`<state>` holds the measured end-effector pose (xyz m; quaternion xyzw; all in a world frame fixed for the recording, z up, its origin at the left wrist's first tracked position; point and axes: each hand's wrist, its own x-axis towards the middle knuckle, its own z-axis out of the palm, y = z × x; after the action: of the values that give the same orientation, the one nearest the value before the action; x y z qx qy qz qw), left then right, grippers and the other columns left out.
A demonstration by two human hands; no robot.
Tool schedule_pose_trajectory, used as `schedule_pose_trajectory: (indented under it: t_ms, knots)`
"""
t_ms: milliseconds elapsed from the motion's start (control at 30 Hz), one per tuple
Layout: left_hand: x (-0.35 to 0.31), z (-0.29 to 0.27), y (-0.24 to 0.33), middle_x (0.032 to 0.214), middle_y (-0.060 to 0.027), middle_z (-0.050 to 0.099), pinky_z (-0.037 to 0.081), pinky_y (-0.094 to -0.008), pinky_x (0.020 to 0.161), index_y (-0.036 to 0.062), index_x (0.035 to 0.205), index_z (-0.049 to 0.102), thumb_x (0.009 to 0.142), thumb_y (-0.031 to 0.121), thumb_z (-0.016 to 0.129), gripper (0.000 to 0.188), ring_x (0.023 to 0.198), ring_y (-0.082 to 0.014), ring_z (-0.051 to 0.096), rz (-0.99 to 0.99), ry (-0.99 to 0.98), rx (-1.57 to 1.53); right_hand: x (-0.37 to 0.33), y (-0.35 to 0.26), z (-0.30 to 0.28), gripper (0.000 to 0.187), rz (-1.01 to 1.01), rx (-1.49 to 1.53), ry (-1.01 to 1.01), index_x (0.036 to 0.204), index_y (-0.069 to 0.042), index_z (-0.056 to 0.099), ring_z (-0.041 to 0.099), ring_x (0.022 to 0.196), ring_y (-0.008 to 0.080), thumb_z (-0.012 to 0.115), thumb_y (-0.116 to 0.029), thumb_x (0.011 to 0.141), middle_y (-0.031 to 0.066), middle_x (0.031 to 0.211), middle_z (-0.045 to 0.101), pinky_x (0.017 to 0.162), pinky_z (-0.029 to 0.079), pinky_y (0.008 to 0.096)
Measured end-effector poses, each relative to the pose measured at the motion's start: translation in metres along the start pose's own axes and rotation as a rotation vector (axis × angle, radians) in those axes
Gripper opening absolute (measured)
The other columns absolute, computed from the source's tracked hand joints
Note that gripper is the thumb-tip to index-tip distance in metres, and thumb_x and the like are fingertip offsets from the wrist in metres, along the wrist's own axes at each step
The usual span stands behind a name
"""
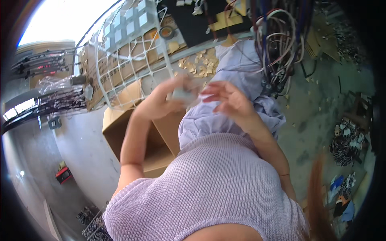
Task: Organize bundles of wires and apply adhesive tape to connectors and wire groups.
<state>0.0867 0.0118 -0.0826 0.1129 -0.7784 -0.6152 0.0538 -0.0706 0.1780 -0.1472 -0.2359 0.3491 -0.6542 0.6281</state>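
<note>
My left hand (163, 96) is raised in front of my lap, smeared by motion. Between its thumb and fingers is a small pale, whitish piece (183, 95), too blurred to name. My right hand (231, 100) hovers just to the right, its fingers bent but apart, with nothing visible in them. A narrow gap lies between the two hands. Beyond and to the left of them leans a white wire grid rack (150, 73), with several pale grey blocks (130, 29) at its upper end.
An open cardboard box (167, 128) stands below my left arm. Bundled cables (281, 44) hang at the upper right. Small yellowish scraps (201, 63) lie scattered ahead. A tape roll (167, 32) sits by the black work surface (193, 24). Cable heaps (348, 142) lie at far right.
</note>
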Motion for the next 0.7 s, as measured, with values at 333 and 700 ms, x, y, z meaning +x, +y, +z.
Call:
schedule_pose_trajectory:
  t_ms: [333,700]
  knots:
    - [-0.051,-0.015,-0.049,0.139,-0.0104,0.043,0.035,-0.0377,0.105,0.0049,0.139,0.037,0.085,0.019,0.063,0.062,0.129,-0.0231,0.041,-0.24,-0.033,-0.116,-0.018,-0.053,0.055,0.013,-0.028,-0.671,-0.151,0.081,-0.002,0.058,0.057,0.062,0.0169,0.052,-0.008,0.091,0.0077,0.069,0.056,0.06,0.045,0.0315]
    - [-0.026,0.026,0.052,0.1,-0.0089,0.058,0.047,-0.0295,0.084,-0.0025,0.102,0.057,0.098,0.013,0.048,0.018,0.095,-0.0177,0.059,0.31,0.292,-0.551,-0.011,-0.036,0.069,0.016,-0.435,-0.935,-0.031,0.102,-0.002,0.061,0.062,0.061,0.0163,0.058,-0.014,0.092,0.0053,0.076,0.065,0.054,0.047,0.0257]
